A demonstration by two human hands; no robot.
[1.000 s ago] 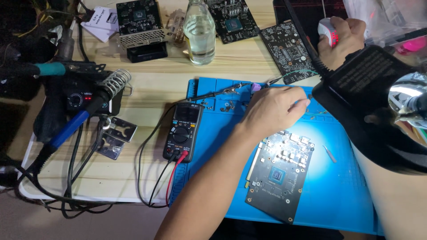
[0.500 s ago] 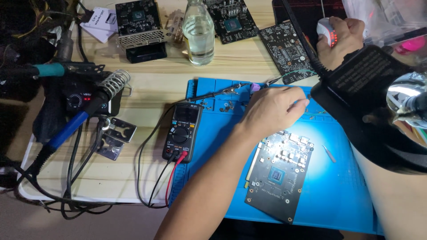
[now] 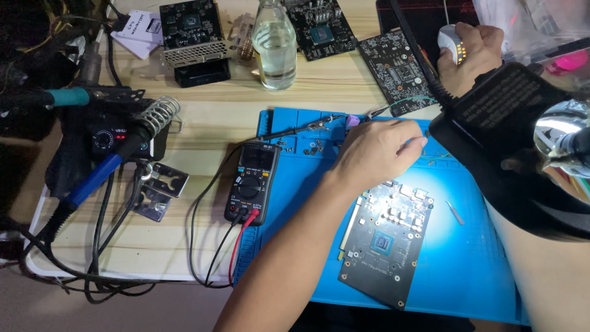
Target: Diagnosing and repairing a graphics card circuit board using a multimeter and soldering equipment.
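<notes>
Barely shifted, left hand [image 3: 375, 154] holds a probe [image 3: 307, 127]; right hand [image 3: 470, 52] grips mouse [image 3: 450, 42].

- The left hand [image 3: 375, 154] covers whatever its fingertips pinch; can't tell what's there.
- A black lamp housing [image 3: 510, 135] blocks the right wrist, and the mouse [image 3: 452, 42] mostly hides under the right hand [image 3: 470, 55].
- The top edge crops the bottle [image 3: 274, 46].
</notes>
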